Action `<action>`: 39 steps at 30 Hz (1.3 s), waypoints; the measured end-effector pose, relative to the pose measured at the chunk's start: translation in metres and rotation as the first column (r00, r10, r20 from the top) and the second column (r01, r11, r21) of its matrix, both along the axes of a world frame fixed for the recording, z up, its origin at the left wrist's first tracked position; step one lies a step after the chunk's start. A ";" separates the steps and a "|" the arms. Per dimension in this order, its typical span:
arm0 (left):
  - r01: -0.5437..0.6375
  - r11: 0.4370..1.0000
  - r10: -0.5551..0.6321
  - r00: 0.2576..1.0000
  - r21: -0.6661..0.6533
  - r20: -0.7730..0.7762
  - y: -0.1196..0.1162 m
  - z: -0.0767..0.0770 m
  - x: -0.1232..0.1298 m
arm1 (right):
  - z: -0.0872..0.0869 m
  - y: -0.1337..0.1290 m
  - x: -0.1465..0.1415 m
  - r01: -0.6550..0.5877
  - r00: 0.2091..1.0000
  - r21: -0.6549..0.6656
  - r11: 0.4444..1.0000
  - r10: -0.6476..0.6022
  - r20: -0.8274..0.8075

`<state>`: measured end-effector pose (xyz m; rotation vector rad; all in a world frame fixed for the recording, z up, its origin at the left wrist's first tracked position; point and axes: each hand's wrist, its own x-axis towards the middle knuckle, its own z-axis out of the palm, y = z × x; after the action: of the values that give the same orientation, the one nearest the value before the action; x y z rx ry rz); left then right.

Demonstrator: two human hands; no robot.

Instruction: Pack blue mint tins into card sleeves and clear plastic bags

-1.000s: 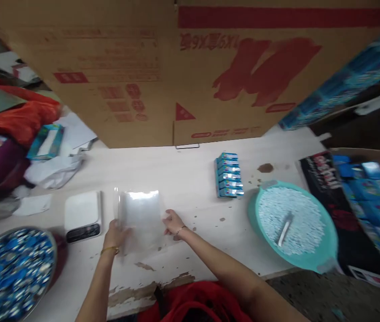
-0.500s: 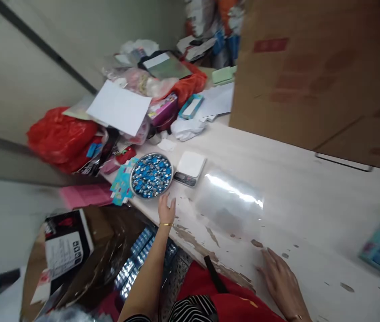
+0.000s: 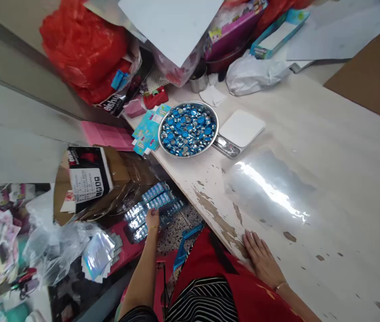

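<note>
My left hand (image 3: 152,219) is lowered beside the table, at the stacked clear plastic trays (image 3: 158,194) with small blue and silver pieces in them. Its fingers are curled in against the trays, and whatever lies between them is hidden. Flat on the white table (image 3: 340,192), near its front edge, rests my right hand (image 3: 262,259) with fingers stretched out and nothing in it. A round metal bowl (image 3: 190,155) full of small blue and silver caps stands on the table. Touching the bowl's right side is a white kitchen scale (image 3: 241,128).
A clear plastic sheet (image 3: 263,179) lies on the table. Blue printed cards (image 3: 147,129) sit left of the bowl. Bags, papers and a blue box (image 3: 279,33) crowd the back. A cardboard box (image 3: 119,170), silver packets (image 3: 99,255) and plastic bags (image 3: 55,241) are at the left.
My left hand has moved from beside the bowl down to the trays below the table edge. My right hand stays flat on the table. The view has turned down and left.
</note>
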<state>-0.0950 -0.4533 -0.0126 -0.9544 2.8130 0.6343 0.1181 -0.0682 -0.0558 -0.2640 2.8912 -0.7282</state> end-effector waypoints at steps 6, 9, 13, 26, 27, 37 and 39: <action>0.203 0.973 -0.209 0.976 0.108 0.051 0.046 -0.010 0.018 | -0.002 0.005 -0.004 -0.020 0.995 0.009 1.000 0.019 0.101; 0.538 0.828 -0.527 0.843 0.156 -0.112 0.113 -0.007 0.003 | -0.004 0.009 -0.011 -0.037 0.992 -0.010 0.999 0.038 0.122; 0.937 0.346 -0.913 0.350 0.054 -0.210 0.229 -0.003 -0.025 | -0.009 0.015 -0.018 -0.027 0.994 -0.062 0.998 0.034 0.105; 0.956 0.161 -0.985 0.170 -0.245 0.013 0.351 -0.052 -0.113 | -0.019 0.026 -0.017 0.055 0.998 -0.294 0.954 -0.043 0.050; 0.954 0.156 -0.987 0.163 -0.256 0.008 0.351 -0.052 -0.113 | -0.020 0.027 -0.017 0.061 0.998 -0.309 0.949 -0.049 0.045; 0.957 0.053 -0.997 0.066 -0.286 0.037 0.357 -0.055 -0.118 | -0.032 0.030 -0.010 0.064 0.997 -0.350 0.935 -0.076 -0.022; 0.944 0.069 -0.994 0.091 -0.322 0.053 0.359 -0.055 -0.113 | -0.032 0.029 -0.009 0.059 0.995 -0.318 0.946 -0.080 -0.053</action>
<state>-0.2079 -0.0946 -0.0671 1.2241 2.7845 0.0524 0.1091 -0.0389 -0.0878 -0.2248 2.8446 -1.2201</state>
